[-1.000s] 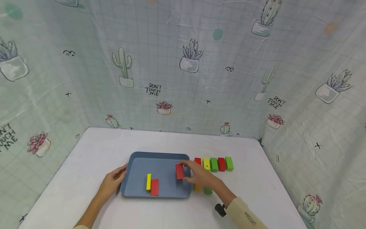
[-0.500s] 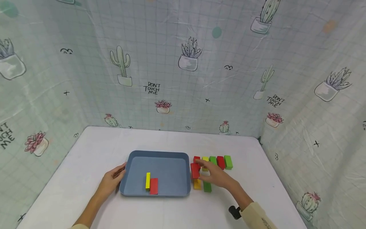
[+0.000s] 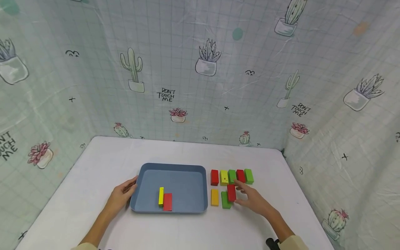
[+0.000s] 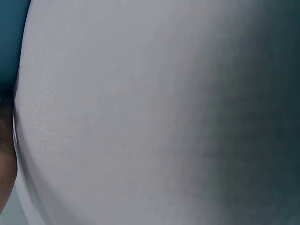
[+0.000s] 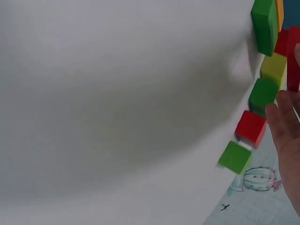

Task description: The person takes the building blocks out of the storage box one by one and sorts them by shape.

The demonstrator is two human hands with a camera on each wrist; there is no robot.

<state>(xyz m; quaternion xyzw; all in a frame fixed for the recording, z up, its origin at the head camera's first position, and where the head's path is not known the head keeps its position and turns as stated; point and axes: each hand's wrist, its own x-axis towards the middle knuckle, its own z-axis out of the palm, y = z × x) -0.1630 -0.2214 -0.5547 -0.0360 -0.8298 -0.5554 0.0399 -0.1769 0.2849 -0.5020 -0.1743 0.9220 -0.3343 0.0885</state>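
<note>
In the head view, my right hand (image 3: 253, 200) pinches a red block (image 3: 231, 193) between thumb and fingertips, over a green block (image 3: 225, 200) that it partly covers. The right wrist view shows the held red block (image 5: 293, 58) at its right edge. At the left rim of a blue-grey tray (image 3: 187, 187), my left hand (image 3: 121, 195) holds the edge with bent fingers. Inside the tray, a narrow yellow block (image 3: 161, 197) stands beside a red block (image 3: 167, 202). Little of the left hand (image 4: 6, 161) appears in the left wrist view.
Right of the tray, a back row has a red block (image 3: 214, 177), a yellow block (image 3: 224, 177), a green block (image 3: 231, 176), another red block (image 3: 240, 175) and another green block (image 3: 248, 176). An orange-yellow block (image 3: 214, 197) lies nearer. A patterned curtain (image 3: 200, 86) surrounds the white table (image 3: 156, 232).
My right hand has carried the red block rightward, from above the tray's right side to over the near green block. My left hand stays at the tray's left rim.
</note>
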